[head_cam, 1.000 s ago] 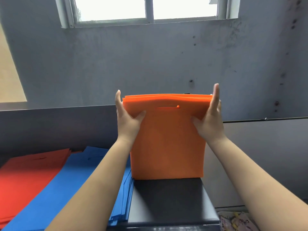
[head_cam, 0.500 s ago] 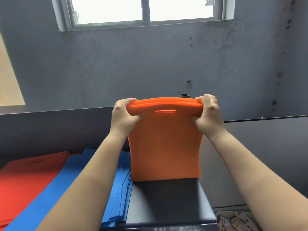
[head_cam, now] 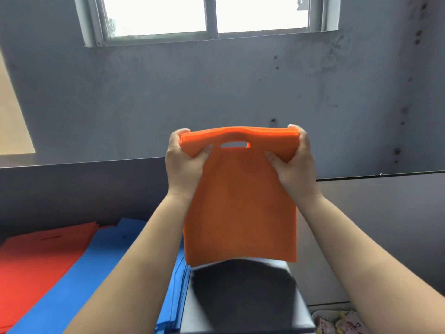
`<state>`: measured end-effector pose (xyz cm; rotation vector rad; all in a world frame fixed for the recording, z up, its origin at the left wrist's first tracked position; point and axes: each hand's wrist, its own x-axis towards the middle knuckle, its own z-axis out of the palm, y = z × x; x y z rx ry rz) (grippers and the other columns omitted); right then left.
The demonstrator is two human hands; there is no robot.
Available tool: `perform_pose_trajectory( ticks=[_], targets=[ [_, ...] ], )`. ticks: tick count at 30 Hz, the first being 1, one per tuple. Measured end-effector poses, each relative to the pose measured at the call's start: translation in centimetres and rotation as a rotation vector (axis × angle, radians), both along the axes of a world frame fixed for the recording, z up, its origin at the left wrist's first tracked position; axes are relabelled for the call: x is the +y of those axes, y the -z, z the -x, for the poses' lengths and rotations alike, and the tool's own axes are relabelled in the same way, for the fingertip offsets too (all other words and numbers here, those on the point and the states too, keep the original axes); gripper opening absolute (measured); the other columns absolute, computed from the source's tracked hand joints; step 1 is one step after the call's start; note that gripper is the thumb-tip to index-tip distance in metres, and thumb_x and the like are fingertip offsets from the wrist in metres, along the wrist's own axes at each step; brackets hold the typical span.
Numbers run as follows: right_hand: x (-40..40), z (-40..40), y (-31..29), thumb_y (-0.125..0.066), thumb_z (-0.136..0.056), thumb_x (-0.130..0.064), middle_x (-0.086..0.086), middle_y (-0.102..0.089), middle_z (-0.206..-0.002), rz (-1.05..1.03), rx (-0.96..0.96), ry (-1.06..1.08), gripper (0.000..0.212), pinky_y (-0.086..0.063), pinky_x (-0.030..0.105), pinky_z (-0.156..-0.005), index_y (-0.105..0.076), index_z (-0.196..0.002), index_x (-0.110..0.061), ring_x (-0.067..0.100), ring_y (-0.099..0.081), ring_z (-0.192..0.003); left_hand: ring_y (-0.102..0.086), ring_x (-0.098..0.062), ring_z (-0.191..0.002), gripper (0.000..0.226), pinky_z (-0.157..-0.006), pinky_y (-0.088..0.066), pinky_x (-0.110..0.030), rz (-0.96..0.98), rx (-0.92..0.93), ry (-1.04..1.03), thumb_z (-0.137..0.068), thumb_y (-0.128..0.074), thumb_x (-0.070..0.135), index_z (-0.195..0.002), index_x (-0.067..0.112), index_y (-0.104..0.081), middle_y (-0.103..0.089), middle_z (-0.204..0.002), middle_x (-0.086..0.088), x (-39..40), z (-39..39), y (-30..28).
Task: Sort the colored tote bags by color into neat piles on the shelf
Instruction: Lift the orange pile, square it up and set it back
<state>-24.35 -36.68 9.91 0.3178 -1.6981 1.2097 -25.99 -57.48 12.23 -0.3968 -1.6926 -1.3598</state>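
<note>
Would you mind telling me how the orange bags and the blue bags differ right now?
The orange bags hang upright in the air, gripped at the top corners by the left hand and right hand; the blue bags lie flat on the shelf, untouched. The orange bags' handle slot shows light through it; the blue bags' slot is barely visible. Both are stacks of one colour.

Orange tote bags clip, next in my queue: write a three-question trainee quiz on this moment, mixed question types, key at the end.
1. True or false: both the left hand and right hand grip the orange bags at their top corners.
2. Which pile lies nearest the left edge? A) red pile B) blue pile C) green pile
3. Fill in: the orange bags' bottom edge hangs over a ___ box.

Key: 1 true; 2 A; 3 black
</note>
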Motion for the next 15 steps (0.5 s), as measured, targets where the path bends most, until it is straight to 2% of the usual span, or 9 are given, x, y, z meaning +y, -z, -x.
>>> perform_pose_trajectory(
  ticks=[2,4,6,8,10,12,15],
  targets=[
    [0.2,0.1,-0.4,-0.074,-0.081,-0.012,-0.026,-0.045,-0.106,-0.016,0.039,0.035,0.077,-0.032,-0.004,-0.076,-0.03,-0.143,-0.009,-0.01,-0.045,-0.089,-0.051,0.007,-0.078,0.062,-0.072,-0.036,0.001,0.017,0.014,-0.014,-0.077,-0.078,0.02,-0.128,0.009,-0.046,-0.052,-0.095,0.017,-0.3,0.0,0.0],
    [0.6,0.0,0.6,-0.072,-0.082,-0.012,-0.019,-0.045,-0.114,-0.041,-0.034,0.015,0.087,-0.034,0.004,-0.079,-0.017,-0.149,-0.014,-0.001,-0.047,-0.096,-0.05,0.011,-0.079,0.067,-0.071,-0.032,0.004,0.039,-0.016,-0.016,-0.077,-0.078,0.017,-0.132,0.01,-0.041,-0.047,-0.095,0.024,-0.6,0.0,1.4],
    [0.8,-0.2,2.4,-0.071,-0.082,-0.01,-0.018,-0.049,-0.108,-0.043,-0.152,-0.024,0.09,-0.037,0.013,-0.08,-0.012,-0.149,-0.021,0.008,-0.052,-0.095,-0.052,0.008,-0.082,0.07,-0.072,-0.032,0.005,0.028,-0.084,0.014,-0.076,-0.077,0.013,-0.135,0.013,-0.04,-0.047,-0.098,0.024,-0.6,0.0,3.3],
    [0.8,-0.1,3.6,-0.07,-0.083,-0.007,-0.025,-0.048,-0.1,-0.043,-0.179,-0.014,0.089,-0.038,0.017,-0.078,-0.013,-0.149,-0.023,0.009,-0.053,-0.092,-0.053,0.01,-0.082,0.073,-0.072,-0.032,0.005,-0.019,-0.12,0.039,-0.076,-0.077,0.011,-0.137,0.014,-0.038,-0.049,-0.099,0.022,-0.5,0.1,4.0],
    [0.7,0.0,3.3,-0.068,-0.083,-0.005,-0.028,-0.046,-0.098,-0.031,-0.153,0.001,0.087,-0.039,0.016,-0.076,-0.015,-0.149,-0.021,0.004,-0.053,-0.089,-0.051,0.003,-0.087,0.07,-0.075,-0.034,0.003,-0.025,-0.102,0.036,-0.077,-0.077,0.011,-0.136,0.013,-0.04,-0.053,-0.105,0.013,-0.3,0.2,3.3],
    [0.7,0.2,2.1,-0.067,-0.082,-0.002,-0.023,-0.051,-0.096,-0.026,-0.101,0.004,0.083,-0.042,0.009,-0.073,-0.018,-0.148,-0.018,0.003,-0.055,-0.083,-0.053,-0.005,-0.09,0.062,-0.08,-0.039,-0.003,-0.017,-0.04,0.034,-0.078,-0.076,0.01,-0.132,0.009,-0.046,-0.055,-0.109,0.005,-0.3,0.4,2.1],
    [1.0,0.6,1.2,-0.069,-0.081,-0.005,-0.02,-0.053,-0.097,-0.014,-0.066,-0.001,0.084,-0.039,0.0,-0.07,-0.019,-0.147,-0.02,-0.007,-0.056,-0.076,-0.053,0.002,-0.092,0.064,-0.083,-0.04,-0.005,-0.047,-0.015,0.031,-0.078,-0.076,0.013,-0.134,0.012,-0.045,-0.055,-0.112,0.007,-0.6,0.7,1.5]
  ],
)
